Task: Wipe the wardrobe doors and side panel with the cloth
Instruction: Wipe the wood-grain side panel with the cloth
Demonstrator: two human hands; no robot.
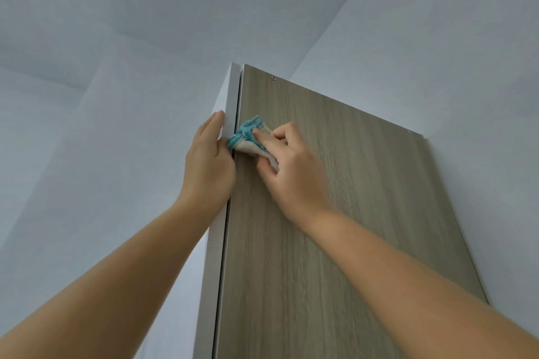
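So the cloth (246, 137), a teal and white microfibre one, is bunched under the right hand (287, 167). Its curled fingers pinch the cloth against the wood-grain side panel (335, 213), right at the panel's left edge and not far below its top corner. The left hand (210, 157) is just beside it, fingers straight along the white door (217, 242) edge. The panel runs long top to bottom, mostly below the hands, so I'd guess downward strokes. No labels or writing anywhere.

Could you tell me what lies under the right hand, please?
A blue and white cloth, which the right hand grips against the wooden side panel. The cloth's rest and the panel beneath are covered.
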